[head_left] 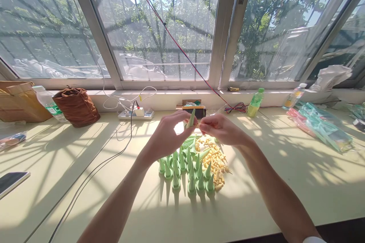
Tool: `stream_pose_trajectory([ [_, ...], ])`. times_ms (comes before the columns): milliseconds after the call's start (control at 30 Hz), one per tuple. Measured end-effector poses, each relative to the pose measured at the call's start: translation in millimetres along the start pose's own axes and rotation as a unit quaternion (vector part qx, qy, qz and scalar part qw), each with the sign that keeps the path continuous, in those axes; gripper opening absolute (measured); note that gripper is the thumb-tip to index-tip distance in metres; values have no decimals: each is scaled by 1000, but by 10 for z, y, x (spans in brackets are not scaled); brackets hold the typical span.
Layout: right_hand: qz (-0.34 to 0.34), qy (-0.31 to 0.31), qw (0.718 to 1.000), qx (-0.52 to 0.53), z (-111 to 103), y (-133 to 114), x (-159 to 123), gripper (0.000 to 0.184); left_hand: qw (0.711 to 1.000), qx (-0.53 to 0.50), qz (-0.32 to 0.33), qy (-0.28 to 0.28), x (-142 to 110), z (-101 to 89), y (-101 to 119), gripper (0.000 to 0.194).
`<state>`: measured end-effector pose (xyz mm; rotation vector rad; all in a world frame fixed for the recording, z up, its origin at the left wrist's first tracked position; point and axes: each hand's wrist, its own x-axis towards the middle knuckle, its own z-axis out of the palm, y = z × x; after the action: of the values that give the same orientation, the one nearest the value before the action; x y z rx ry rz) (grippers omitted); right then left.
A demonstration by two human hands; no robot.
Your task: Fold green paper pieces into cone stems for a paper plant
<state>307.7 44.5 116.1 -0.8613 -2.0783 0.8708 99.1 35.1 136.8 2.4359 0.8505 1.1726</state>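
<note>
My left hand [168,134] and my right hand [221,129] meet above the middle of a pale table [85,197], fingers pinched. Between them they hold a green cone [191,119], its tip pointing up; the left fingers grip its side, and the right fingertips pinch at its base, where a small tan piece seems to sit. Below the hands, several green cones [186,172] stand upright in rows. A pile of small tan pegs [213,157] lies to their right.
Along the windowsill side: a cardboard box [17,100], a water bottle [48,104], a brown bag [76,106], a power strip [137,114] with cables, a green bottle [256,102] and plastic packets [322,125]. A phone [11,181] lies at left.
</note>
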Motion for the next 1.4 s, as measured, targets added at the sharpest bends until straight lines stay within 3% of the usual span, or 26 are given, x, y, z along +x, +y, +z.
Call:
stream_pose_trajectory([
  [233,0,20,1000,15,17,-2,10,41,998,-50,-30,3,5,12,-77,11],
  [433,0,94,991,-92,59,-185,-58,40,974,-212,-69,-23,29,12,-222,25],
  [600,-4,114,983,-144,113,-264,-92,44,954,-283,-85,-48,44,-8,-223,27],
  [1400,-31,144,976,-158,195,-310,-99,50,930,-339,-121,-72,29,-20,-241,37],
])
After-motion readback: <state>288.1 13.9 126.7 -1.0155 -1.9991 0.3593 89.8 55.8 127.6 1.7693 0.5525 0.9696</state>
